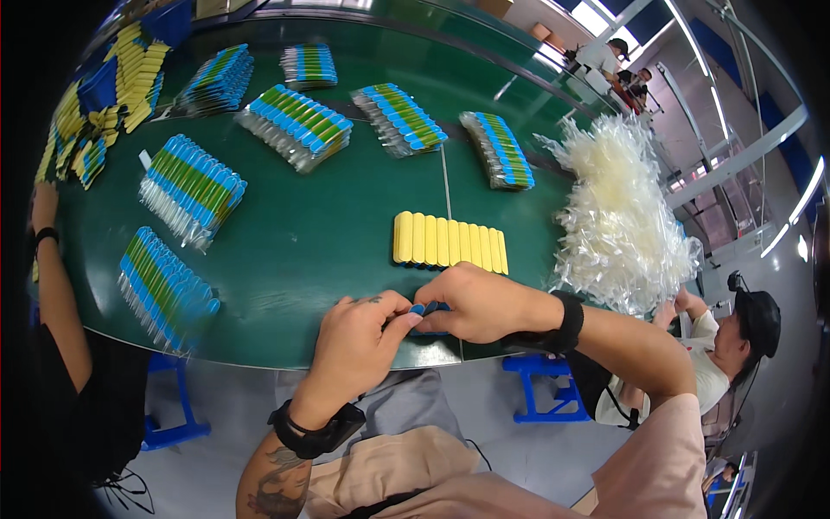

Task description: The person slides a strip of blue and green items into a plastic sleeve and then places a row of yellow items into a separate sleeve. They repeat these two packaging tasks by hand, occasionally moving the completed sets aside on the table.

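While the left hand [356, 339] and the right hand [471, 303] meet near the front edge of the green worktop [316, 229], the grip of each is narrow, with thumb and fingers brought together on small blue pieces [418, 310]. These pieces are partly hidden by the fingers, so I cannot tell their full shape. Just beyond the grip of the right hand there is a row of yellow strips [450, 242] with rounded ends, placed tightly side by side. To the left of the grip, and farther beyond it, several blue-and-green bundles [192, 189] in clear wrapping lie well apart from the hands. To the right of the grip, past the yellow row, rises a big heap of clear wrappers [614, 216]. Behind this heap, a co-worker in a black cap [757, 322] sits. At the far left of the grip, another person's arm [62, 294] reaches toward a pile of loose yellow strips [138, 78].
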A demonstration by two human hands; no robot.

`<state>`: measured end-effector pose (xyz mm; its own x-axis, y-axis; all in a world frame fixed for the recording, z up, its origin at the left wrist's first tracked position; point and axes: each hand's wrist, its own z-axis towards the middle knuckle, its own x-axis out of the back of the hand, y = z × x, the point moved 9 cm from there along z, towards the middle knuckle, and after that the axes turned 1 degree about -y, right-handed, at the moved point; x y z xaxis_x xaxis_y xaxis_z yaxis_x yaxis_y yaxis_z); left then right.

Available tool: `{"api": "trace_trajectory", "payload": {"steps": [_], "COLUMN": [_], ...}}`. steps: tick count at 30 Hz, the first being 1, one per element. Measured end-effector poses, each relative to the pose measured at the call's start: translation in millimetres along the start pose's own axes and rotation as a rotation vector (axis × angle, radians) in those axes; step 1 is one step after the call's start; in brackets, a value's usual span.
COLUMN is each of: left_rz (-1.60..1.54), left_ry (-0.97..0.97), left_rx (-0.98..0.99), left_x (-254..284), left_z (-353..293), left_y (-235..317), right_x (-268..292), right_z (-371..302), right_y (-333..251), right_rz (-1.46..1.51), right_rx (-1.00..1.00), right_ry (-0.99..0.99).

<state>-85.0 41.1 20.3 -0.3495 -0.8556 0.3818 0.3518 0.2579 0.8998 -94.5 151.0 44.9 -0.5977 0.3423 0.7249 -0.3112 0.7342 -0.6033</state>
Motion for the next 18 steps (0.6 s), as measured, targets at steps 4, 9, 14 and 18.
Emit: {"api": "trace_trajectory", "payload": {"steps": [4,9,14,18], "left_rz": [0.01,-0.005,-0.01,0.031], "left_ry": [-0.054,-0.105,-0.059,-0.06], "left_rx": [0.047,0.043,0.045,-0.001], "left_x": [-2.9,-5.3,-3.9,-3.8], "left_z": [0.0,-0.2,-0.6,-0.3], "left_y": [-3.7,-5.1,-6.8,-0.8], "right_x": [-1.6,-6.1,-4.9,-5.0], "right_z": [-0.4,-1.1,-2.7,-5.0], "right_y": [2.1,5.2,18.4,17.3], "right_rz": [0.006,0.061,0.019,0.036], "right_rx": [-0.038,-0.104,-0.114,-0.106], "right_ry": [-0.006,-0.167,-0.111,-0.148]}}
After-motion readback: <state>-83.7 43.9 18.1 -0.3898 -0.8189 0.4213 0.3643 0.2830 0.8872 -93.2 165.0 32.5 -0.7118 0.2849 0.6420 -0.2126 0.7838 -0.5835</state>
